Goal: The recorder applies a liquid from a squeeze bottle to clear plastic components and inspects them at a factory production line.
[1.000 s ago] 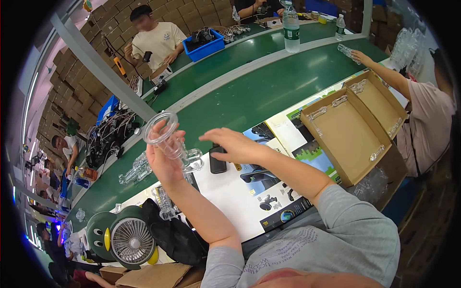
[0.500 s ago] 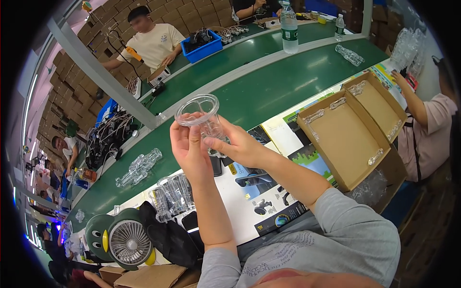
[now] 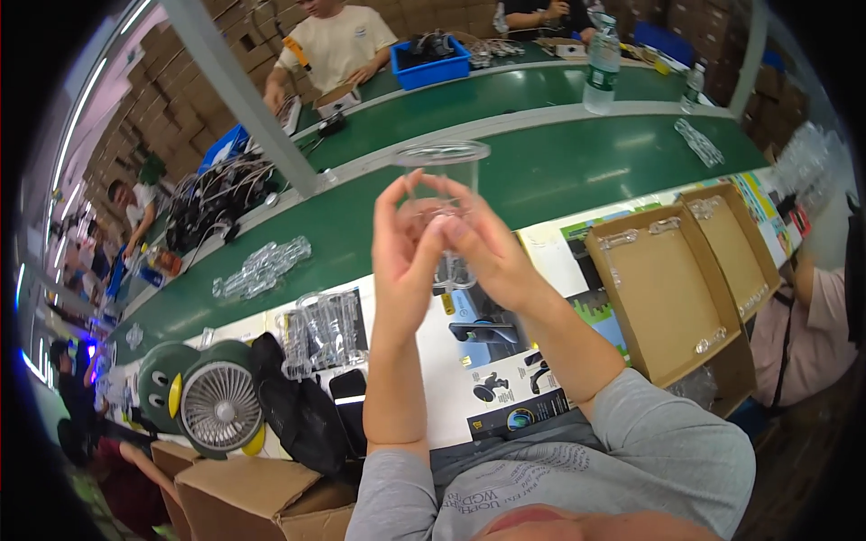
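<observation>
Between both hands is a clear plastic part with a wide round rim (image 3: 451,150), held above the near edge of the green work surface (image 3: 352,230). My left hand (image 3: 401,257) wraps its left side, and my right hand (image 3: 492,252) closes on its right. Both thumbs meet on the front of the part, and my fingers hide much of its body. The rim faces up, while a smaller clear end shows below my hands. Left of my left forearm, several clear plastic parts (image 3: 325,332) lie together. More clear pieces (image 3: 262,269) lie on the green surface beyond them.
At near left stand a green penguin-shaped fan (image 3: 221,410), a black mesh pouch (image 3: 302,410) and a phone (image 3: 348,386). Cardboard trays (image 3: 663,302) holding several small clear pieces are at right. A water bottle (image 3: 602,72) and blue bin (image 3: 431,74) stand farther off; co-workers sit around.
My hands have raised the clear part slightly and turned it, so its rim now appears nearly edge-on. Both hands have come closer together around it. The whole view has shifted.
</observation>
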Demonstrator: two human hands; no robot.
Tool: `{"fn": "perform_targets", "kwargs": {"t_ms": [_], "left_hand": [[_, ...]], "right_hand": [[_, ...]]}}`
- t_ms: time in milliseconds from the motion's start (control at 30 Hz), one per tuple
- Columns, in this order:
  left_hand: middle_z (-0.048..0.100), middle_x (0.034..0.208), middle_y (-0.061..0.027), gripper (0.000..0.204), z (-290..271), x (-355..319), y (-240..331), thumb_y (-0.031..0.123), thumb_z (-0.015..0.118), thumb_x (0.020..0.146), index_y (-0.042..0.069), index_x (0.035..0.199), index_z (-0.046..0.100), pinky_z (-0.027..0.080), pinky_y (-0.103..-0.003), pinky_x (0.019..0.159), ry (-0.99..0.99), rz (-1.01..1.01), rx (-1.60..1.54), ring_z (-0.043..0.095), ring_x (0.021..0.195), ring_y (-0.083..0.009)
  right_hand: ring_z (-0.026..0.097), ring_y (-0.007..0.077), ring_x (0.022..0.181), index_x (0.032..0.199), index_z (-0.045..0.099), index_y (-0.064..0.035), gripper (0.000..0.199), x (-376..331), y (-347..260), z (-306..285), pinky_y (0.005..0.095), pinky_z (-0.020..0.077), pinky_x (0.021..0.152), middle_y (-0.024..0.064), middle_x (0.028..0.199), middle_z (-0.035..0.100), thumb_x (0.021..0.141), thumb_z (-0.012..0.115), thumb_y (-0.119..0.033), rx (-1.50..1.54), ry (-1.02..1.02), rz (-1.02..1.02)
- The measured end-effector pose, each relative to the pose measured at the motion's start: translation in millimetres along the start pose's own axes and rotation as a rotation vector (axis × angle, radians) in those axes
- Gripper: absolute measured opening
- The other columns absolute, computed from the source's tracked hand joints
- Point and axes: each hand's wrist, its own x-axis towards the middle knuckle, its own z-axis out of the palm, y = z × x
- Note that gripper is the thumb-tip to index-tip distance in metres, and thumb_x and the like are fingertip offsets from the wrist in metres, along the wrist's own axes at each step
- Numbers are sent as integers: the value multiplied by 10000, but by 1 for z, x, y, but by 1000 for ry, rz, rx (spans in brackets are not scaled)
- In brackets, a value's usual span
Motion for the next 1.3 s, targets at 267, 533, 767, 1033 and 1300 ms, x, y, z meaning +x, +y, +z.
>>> {"fn": "perform_targets", "kwargs": {"t_ms": [267, 533, 767, 1033, 1300], "left_hand": [[527, 970, -91, 482, 10, -5, -6, 98, 502, 831, -3, 1256, 297, 429, -262, 805, -44, 91, -19, 533, 898, -135], [455, 981, -93, 506, 22, -19, 2, 207, 454, 879, -18, 1271, 227, 404, -262, 781, -71, 99, 71, 468, 876, -134], [447, 969, -113, 508, 25, -18, 12, 213, 426, 892, -54, 1262, 200, 397, -263, 747, -87, 106, 167, 454, 817, -130], [480, 932, -130, 501, 20, -14, 9, 221, 433, 887, -55, 1251, 229, 414, -256, 693, -95, 83, 260, 482, 768, -137], [504, 965, -151, 507, 15, -16, 9, 217, 453, 862, -48, 1245, 255, 440, -272, 718, -88, 112, 312, 534, 789, -155]], "right_hand": [[494, 145, 1043, 1276, 352, 30, 558, -5, -13, 4, 272, 400, 883, 106, 1153, 499, 826, 567, -220, 63, 62, 70], [519, 174, 1025, 1250, 373, 42, 633, -12, -17, 13, 280, 395, 887, 121, 1127, 524, 735, 569, -270, 102, 155, 110], [570, 245, 966, 1236, 403, 57, 709, -14, -13, 19, 327, 445, 848, 202, 1101, 550, 734, 508, -433, -59, 267, 92], [524, 164, 961, 1202, 421, 61, 608, -15, -10, 17, 283, 403, 846, 124, 1050, 538, 730, 553, -300, 77, 266, 103], [513, 127, 845, 1109, 468, 35, 512, -17, -6, 19, 257, 401, 761, 83, 926, 547, 739, 554, -309, 92, 263, 73]]}}
